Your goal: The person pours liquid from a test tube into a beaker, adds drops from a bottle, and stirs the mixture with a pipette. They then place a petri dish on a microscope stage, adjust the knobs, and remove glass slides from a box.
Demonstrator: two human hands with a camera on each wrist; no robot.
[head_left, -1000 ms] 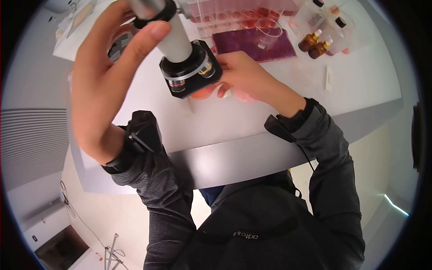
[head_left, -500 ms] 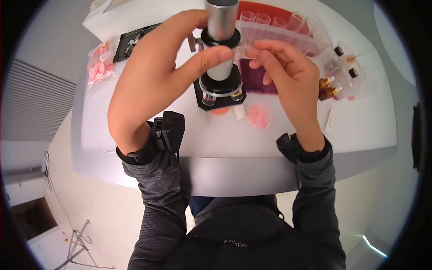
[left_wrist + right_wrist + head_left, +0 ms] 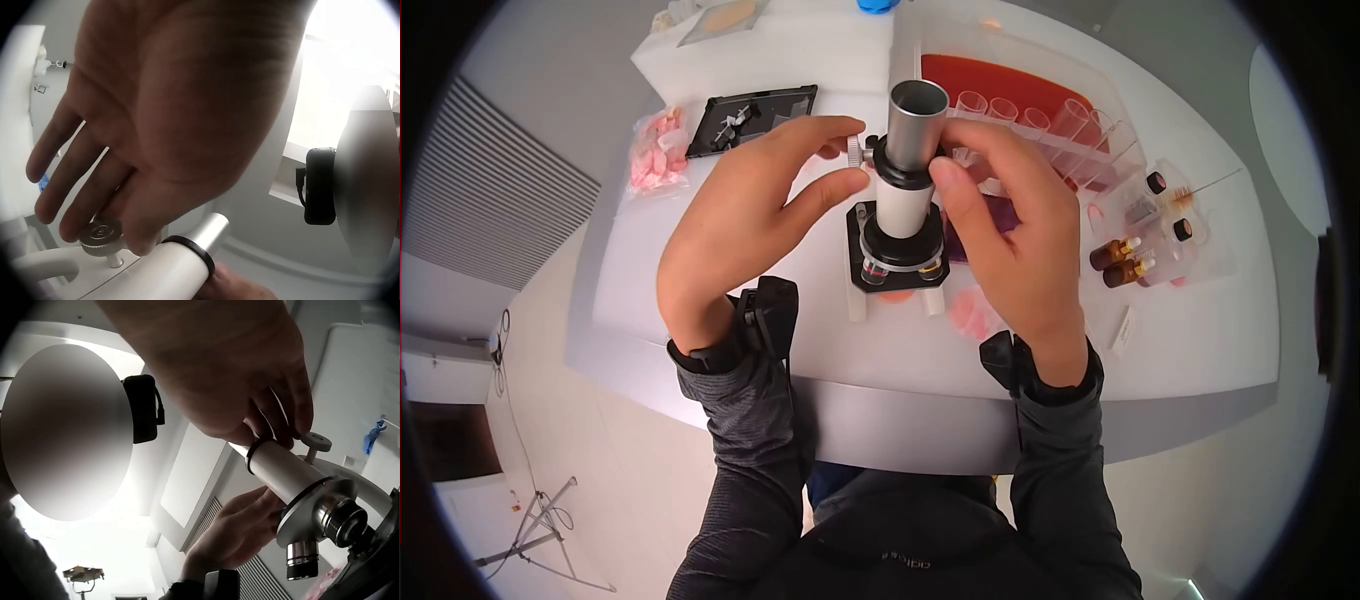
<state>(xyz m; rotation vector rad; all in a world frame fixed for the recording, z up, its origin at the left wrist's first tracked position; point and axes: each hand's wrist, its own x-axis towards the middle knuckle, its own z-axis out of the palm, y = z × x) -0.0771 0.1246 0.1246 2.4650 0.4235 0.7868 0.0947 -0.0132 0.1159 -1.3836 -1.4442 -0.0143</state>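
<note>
A microscope (image 3: 903, 208) with a silver eyepiece tube, white barrel and black base stands between my hands in the head view. My left hand (image 3: 755, 195) pinches the ridged focus knob (image 3: 855, 152) at its left side. In the left wrist view this focus knob (image 3: 100, 237) lies between thumb and finger. My right hand (image 3: 1028, 205) bends round the right of the tube, thumb at the collar. In the right wrist view its fingertips (image 3: 302, 428) are right at the other focus knob (image 3: 317, 441). Objective lenses (image 3: 302, 559) hang below the barrel.
Behind stands a rack of test tubes (image 3: 1003, 112). Brown dropper bottles (image 3: 1122, 272) and black-capped bottles are at right. A purple cloth (image 3: 1000, 215) and pink disc (image 3: 974, 312) lie near the microscope. At left are a black tray (image 3: 775, 118) and pink bag (image 3: 658, 155).
My right hand has come up from beside the microscope's base, through the air, to the tube. My left thumb has drawn back from in front of the barrel to the knob. The head view has shifted.
</note>
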